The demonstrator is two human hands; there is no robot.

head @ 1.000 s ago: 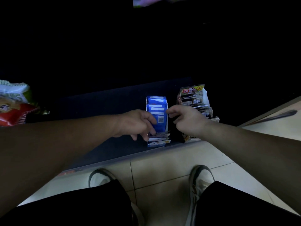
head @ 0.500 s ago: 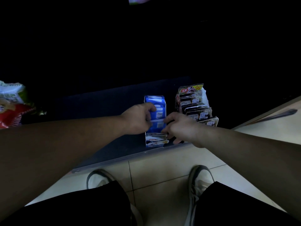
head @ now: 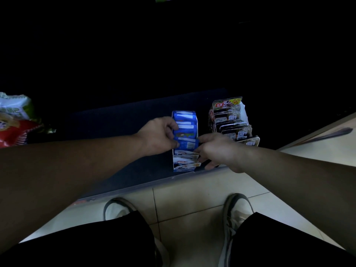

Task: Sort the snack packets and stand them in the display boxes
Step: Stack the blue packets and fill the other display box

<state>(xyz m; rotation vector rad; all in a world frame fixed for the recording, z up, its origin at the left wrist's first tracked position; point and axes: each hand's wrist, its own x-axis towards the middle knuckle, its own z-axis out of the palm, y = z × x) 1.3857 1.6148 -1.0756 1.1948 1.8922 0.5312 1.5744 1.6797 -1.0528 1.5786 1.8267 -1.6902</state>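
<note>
Far left, at the edge of what I can see, lie two puffy snack bags [head: 13, 120], one white and green, one red, both crinkled and glossy. From there the dark blue shelf surface [head: 115, 120] runs flat and matte towards the middle.

My left hand [head: 159, 135] is curled round the left side of the row of blue packets [head: 185, 122]. The upper fingers hook over the packets further back, and the thumb and a lower finger pinch the left edge of the nearest blue packet [head: 187, 145]. It is a small flat foil sachet, shiny blue with a pale label strip and a barcode patch. It stands upright in the left display box [head: 183, 169], a narrow cardboard tray near the shelf's front lip. In front of it the same box holds white packets [head: 185, 160], overlapping like tiles (their print is too dim to read).

My right hand [head: 215, 149] is at the right edge of that same blue packet, fingers curled with the tips against it; whether it pinches or only presses I cannot tell.

Just beside it stands the right display box [head: 245, 112], its wall white, filled with dark packets [head: 230, 120] that are stiff, rounded at the corners and leaning back in a staggered row.
</note>
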